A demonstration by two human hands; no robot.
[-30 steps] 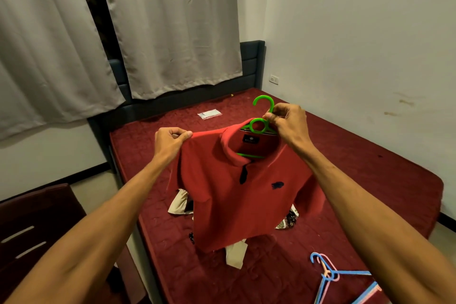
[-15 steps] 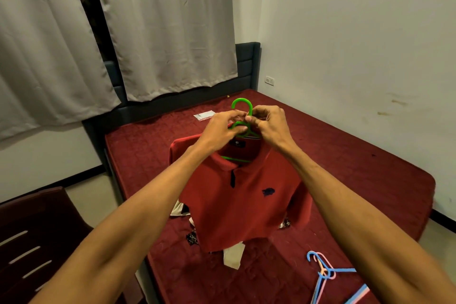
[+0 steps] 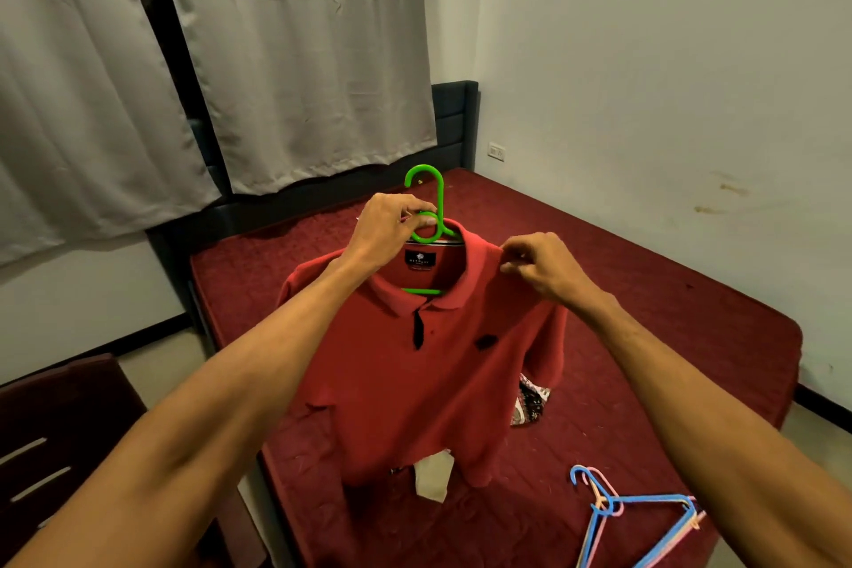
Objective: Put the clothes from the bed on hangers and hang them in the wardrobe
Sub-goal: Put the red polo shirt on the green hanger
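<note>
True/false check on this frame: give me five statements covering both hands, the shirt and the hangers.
1. The left hand grips the green hanger. True.
2. The right hand holds the hanger's hook. False: it pinches the shirt at the shoulder.
3. The shirt is blue. False: it is red, with a dark placket.
4. Spare hangers lie on the bed. True.
5. The shirt lies flat on the bed. False: it hangs from the hanger, held up over the bed.
</note>
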